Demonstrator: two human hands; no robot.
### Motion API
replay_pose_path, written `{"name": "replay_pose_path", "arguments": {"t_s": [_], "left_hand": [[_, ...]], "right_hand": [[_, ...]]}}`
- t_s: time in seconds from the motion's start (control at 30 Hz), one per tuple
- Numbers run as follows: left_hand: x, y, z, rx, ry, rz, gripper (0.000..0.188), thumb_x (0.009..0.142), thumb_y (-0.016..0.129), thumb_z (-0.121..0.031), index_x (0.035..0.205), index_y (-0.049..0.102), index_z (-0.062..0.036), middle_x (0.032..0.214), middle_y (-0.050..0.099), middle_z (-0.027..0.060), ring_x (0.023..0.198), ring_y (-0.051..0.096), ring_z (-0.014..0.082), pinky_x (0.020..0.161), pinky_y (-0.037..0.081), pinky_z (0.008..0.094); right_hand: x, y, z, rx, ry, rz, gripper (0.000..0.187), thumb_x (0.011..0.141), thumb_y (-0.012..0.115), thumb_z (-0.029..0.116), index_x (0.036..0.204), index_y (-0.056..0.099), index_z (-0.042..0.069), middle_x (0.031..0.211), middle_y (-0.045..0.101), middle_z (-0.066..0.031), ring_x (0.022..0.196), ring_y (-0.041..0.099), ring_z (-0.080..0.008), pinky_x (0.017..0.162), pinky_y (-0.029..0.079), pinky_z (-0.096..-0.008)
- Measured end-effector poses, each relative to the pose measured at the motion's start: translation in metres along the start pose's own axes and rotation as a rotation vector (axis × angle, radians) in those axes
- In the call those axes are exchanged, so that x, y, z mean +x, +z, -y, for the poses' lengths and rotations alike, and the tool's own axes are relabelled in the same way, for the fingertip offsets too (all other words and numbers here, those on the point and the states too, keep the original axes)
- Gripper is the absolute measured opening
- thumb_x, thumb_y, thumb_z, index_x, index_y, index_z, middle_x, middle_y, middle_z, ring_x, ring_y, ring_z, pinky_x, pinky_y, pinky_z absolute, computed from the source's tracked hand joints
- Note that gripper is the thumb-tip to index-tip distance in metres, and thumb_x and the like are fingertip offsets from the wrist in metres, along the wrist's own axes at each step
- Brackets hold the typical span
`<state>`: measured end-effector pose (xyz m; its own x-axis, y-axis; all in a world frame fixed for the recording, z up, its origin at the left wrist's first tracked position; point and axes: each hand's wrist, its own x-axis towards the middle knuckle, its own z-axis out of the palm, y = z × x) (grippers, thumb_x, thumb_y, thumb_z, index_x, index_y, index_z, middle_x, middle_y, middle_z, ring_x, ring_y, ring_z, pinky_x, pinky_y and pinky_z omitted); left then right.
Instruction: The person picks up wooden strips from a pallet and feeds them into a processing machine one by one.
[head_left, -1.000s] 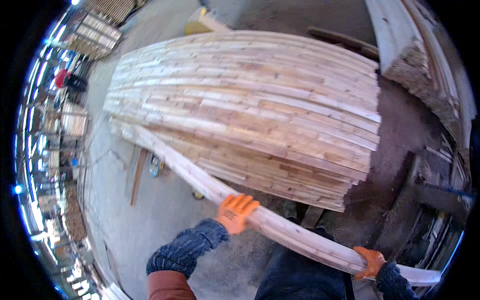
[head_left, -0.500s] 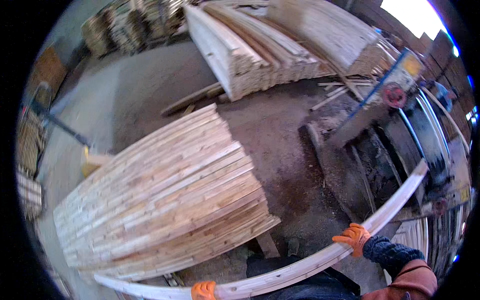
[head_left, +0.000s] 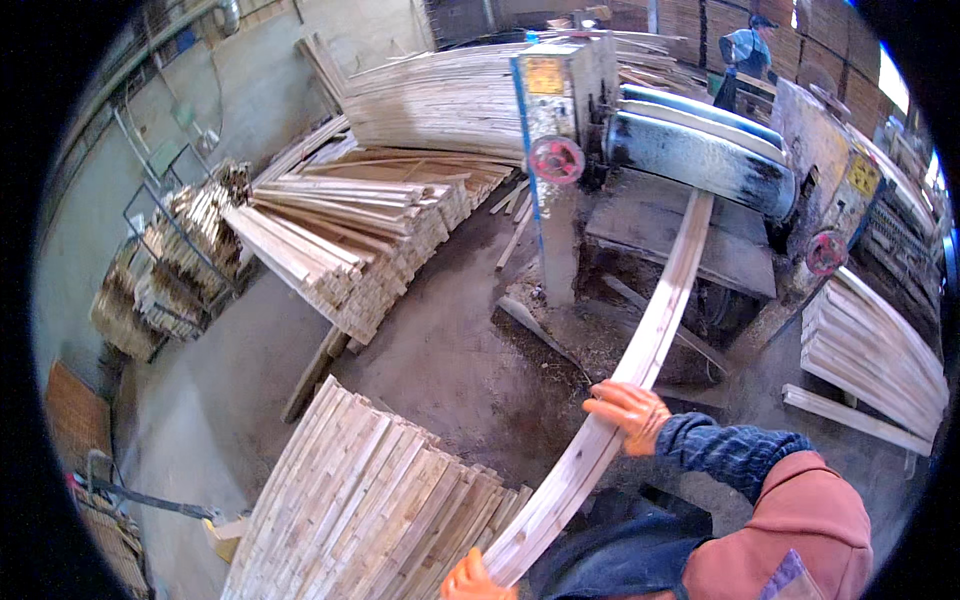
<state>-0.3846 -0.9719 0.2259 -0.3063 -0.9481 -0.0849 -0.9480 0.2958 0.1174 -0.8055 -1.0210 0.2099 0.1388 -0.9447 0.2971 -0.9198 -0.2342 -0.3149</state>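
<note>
A long, pale wooden board [head_left: 572, 482] runs from low centre up to a woodworking machine. Lengthwise lines on it leave unclear whether it is one board or more lying together. My left hand [head_left: 478, 580], in an orange glove, grips the near part at the bottom edge and is partly cut off. Farther along, my right hand [head_left: 630, 415], gloved alike, is closed over the board with its fingers across the top. The board's far end lies on the machine's metal bed [head_left: 640, 228], just under a large worn blue-white roller [head_left: 690, 165].
A stack of boards [head_left: 350, 500] stands at lower left, another pile [head_left: 370, 240] behind it. Red handwheels [head_left: 557, 160] sit on the machine's posts. More boards [head_left: 870, 360] lie at right. A person [head_left: 748, 60] stands beyond the machine.
My view has turned right toward the machine. The board has swung to point forward, its far end now at the roller, with both hands still holding it.
</note>
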Motion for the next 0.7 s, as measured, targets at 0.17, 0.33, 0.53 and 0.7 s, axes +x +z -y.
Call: {"name": "replay_pose_path", "arguments": {"t_s": [0.17, 0.33, 0.53, 0.7], "left_hand": [[0.029, 0.022, -0.068, -0.103, 0.07, -0.002, 0.085, 0.068, 0.079, -0.028, 0.146, 0.053, -0.0066, 0.125, 0.065, 0.0157, 0.116, 0.061, 0.0381, 0.102, 0.048, 0.0488], [0.044, 0.021, -0.114, -0.23, 0.13, -0.127, 0.088, 0.053, 0.093, -0.045, 0.128, 0.064, -0.0073, 0.121, 0.069, 0.0139, 0.113, 0.064, 0.0322, 0.104, 0.045, 0.0477], [-0.021, 0.024, -0.029, -0.101, 0.116, -0.256, 0.096, 0.054, 0.089, -0.058, 0.13, 0.062, -0.0068, 0.126, 0.067, 0.0137, 0.119, 0.062, 0.033, 0.104, 0.044, 0.0506], [-0.096, 0.005, 0.077, 0.091, -0.079, -0.35, 0.087, 0.057, 0.09, -0.039, 0.131, 0.061, -0.0054, 0.129, 0.064, 0.0219, 0.122, 0.061, 0.0409, 0.104, 0.046, 0.0558]], "right_hand": [[-0.01, 0.022, 0.026, 0.121, -0.204, 0.247, 0.095, 0.064, 0.072, 0.01, 0.154, 0.045, 0.026, 0.154, 0.05, -0.0114, 0.148, 0.041, -0.0355, 0.126, 0.026, -0.0538], [0.005, 0.033, 0.018, 0.001, -0.423, 0.438, 0.099, 0.058, 0.076, 0.022, 0.152, 0.048, 0.026, 0.134, 0.063, -0.0026, 0.128, 0.057, -0.0231, 0.122, 0.025, -0.0498], [0.028, -0.007, -0.033, -0.036, -0.464, 0.506, 0.108, 0.055, 0.084, 0.021, 0.155, 0.045, 0.027, 0.138, 0.064, -0.004, 0.13, 0.057, -0.0258, 0.124, 0.027, -0.0516], [0.042, -0.017, -0.071, 0.06, -0.397, 0.432, 0.091, 0.045, 0.083, 0.014, 0.134, 0.064, 0.02, 0.13, 0.068, -0.0079, 0.127, 0.059, -0.0315, 0.122, 0.03, -0.0537]]}}
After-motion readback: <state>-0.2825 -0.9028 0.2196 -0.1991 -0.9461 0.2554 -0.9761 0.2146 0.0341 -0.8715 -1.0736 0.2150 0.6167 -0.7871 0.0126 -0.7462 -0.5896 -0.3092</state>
